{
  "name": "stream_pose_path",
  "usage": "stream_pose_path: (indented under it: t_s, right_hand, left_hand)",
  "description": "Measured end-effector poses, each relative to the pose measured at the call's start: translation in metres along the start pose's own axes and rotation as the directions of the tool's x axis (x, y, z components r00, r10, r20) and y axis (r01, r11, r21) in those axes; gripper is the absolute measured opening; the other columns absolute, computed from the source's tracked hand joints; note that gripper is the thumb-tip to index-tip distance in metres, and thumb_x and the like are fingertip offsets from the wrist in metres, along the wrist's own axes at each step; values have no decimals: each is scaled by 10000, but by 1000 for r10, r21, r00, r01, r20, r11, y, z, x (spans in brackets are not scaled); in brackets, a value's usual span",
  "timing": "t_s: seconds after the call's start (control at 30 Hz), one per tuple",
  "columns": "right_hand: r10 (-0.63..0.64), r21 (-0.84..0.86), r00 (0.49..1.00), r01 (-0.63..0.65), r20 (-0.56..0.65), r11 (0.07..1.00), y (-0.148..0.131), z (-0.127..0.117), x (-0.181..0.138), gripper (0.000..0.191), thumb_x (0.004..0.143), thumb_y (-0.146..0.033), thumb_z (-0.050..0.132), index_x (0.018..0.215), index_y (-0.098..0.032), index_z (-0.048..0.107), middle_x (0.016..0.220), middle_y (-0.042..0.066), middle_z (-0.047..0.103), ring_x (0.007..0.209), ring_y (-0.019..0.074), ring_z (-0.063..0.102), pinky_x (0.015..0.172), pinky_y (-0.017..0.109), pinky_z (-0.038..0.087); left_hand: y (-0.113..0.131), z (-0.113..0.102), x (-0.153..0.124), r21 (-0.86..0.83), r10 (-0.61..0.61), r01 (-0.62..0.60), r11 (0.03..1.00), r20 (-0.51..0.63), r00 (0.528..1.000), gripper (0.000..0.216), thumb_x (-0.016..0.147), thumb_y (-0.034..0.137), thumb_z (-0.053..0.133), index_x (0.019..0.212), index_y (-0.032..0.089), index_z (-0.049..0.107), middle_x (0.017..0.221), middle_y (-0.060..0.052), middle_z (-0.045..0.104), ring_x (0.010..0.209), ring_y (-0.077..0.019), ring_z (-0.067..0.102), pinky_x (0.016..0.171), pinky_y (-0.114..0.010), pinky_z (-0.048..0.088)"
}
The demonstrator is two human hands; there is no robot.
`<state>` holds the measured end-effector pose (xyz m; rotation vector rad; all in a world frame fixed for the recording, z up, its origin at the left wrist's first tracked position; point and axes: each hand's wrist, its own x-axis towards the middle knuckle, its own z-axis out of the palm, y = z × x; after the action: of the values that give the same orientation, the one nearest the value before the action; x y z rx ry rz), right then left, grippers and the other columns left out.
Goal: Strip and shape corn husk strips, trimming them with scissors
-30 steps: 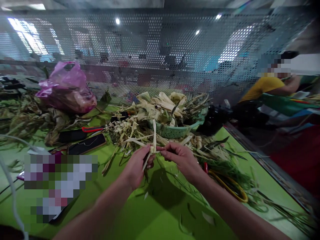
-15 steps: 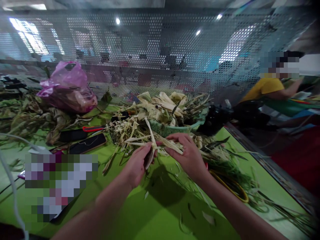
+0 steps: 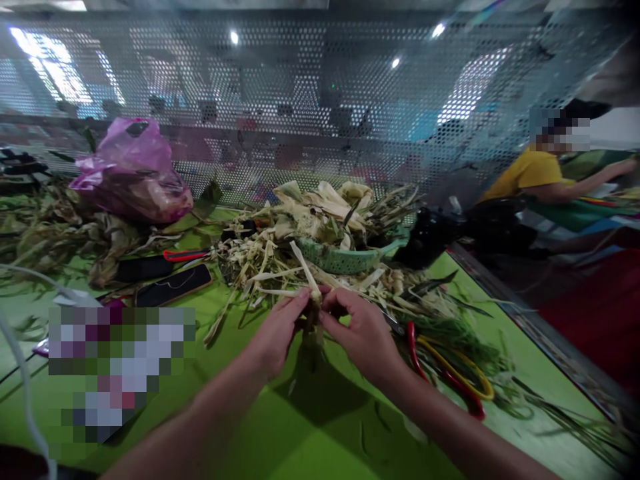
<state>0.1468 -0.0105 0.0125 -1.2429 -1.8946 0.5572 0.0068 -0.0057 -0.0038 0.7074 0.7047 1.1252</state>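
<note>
Between my hands is a small bundle of pale dried corn husk strips [image 3: 305,270], with several strip ends sticking out up and to the left. My left hand [image 3: 281,328] pinches the bundle from the left, thumb on top. My right hand [image 3: 356,328] closes on its right side with thumb and forefinger. The fingers hide most of the lower part of the bundle. Just beyond my hands, loose husk strips [image 3: 263,257] lie in a heap before a green plastic basket [image 3: 340,261] piled with dry husks [image 3: 320,213].
By my right forearm lie red-handled scissors [image 3: 413,350] and a yellow-handled tool [image 3: 477,370]. To the left are a dark phone [image 3: 175,287], a red cutter [image 3: 185,255], a pink plastic bag [image 3: 133,173] and a white cable [image 3: 25,393]. A person in a yellow shirt [image 3: 540,170] sits at right.
My right hand has moved left and down, closer to my left hand, onto the husk bundle. The red scissors handles now show beside my forearm. The other person's arm has stretched to the right.
</note>
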Motion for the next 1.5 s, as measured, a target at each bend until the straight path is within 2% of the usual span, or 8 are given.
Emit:
stream_pose_path:
  t_s: [0.2, 0.4, 0.67, 0.83, 1.0, 1.17, 1.3, 1.5]
  right_hand:
    - [-24, -212, 998, 34, 51, 977, -2, -2, -2, 51, 848, -224, 524, 804, -218, 550, 741, 3, 649, 627, 165, 564, 604, 275, 381]
    - [-235, -441, 969, 245, 79, 864, 1, -5, -2, 117, 886, -223, 485, 871, -211, 600, 818, 33, 668, 703, 186, 575, 636, 293, 345]
    - [-330, -550, 929, 366, 168, 750, 2, -3, 1, 174, 895, -191, 445, 789, -179, 583, 686, 36, 614, 619, 177, 530, 594, 299, 294]
    - [-260, -448, 945, 325, 200, 833, 7, -7, 1, 154, 899, -218, 464, 811, -191, 587, 718, 30, 624, 655, 174, 545, 603, 290, 324]
    - [-43, -20, 995, 45, 94, 999, 9, -15, 7, 125, 861, -327, 556, 922, -218, 553, 953, 47, 612, 688, 152, 568, 611, 280, 432]
    - [143, 484, 970, -222, 195, 846, 14, -7, 14, 153, 812, -314, 583, 884, -211, 495, 957, 44, 609, 740, 161, 615, 659, 314, 514]
    - [88, 314, 986, -129, 139, 941, 19, -6, 15, 81, 805, -260, 595, 843, -195, 565, 780, 14, 622, 732, 162, 591, 692, 302, 478]
    - [-77, 13, 995, 76, 65, 997, 18, -13, 13, 83, 843, -232, 577, 876, -223, 652, 816, 7, 669, 751, 161, 604, 699, 278, 446]
  left_hand:
    - [2, -3, -2, 125, 33, -17, 992, -121, 992, 356, 771, 480, 614, 922, 166, 690, 768, -25, 597, 625, -89, 457, 574, -186, 370]
    - [2, -5, 1, 321, 163, -151, 935, -12, 987, 269, 731, 378, 673, 922, 189, 690, 792, -11, 581, 670, -102, 419, 601, -208, 331]
    - [2, -9, 6, 244, 191, -142, 959, -189, 963, 265, 705, 356, 697, 872, 150, 703, 680, -2, 533, 592, -82, 395, 536, -197, 298]
    - [3, -15, 7, 209, 139, -98, 973, -191, 972, 316, 661, 391, 733, 875, 160, 715, 668, -3, 565, 572, -77, 438, 516, -187, 317]
    - [5, -12, 6, 230, 109, -79, 970, -122, 986, 312, 702, 419, 703, 896, 175, 711, 704, -7, 591, 600, -83, 475, 545, -191, 360]
    - [4, -8, 5, 199, 64, -55, 978, -35, 997, 303, 770, 399, 638, 971, 177, 684, 779, -19, 608, 662, -101, 485, 609, -214, 373]
    - [3, -9, 3, 380, 150, -136, 915, -6, 989, 234, 815, 383, 571, 907, 183, 649, 786, -6, 560, 668, -111, 432, 611, -227, 334]
    - [5, -9, 3, 592, 184, -156, 791, 13, 983, 227, 863, 390, 474, 795, 187, 549, 676, 19, 439, 630, -128, 376, 588, -247, 304]
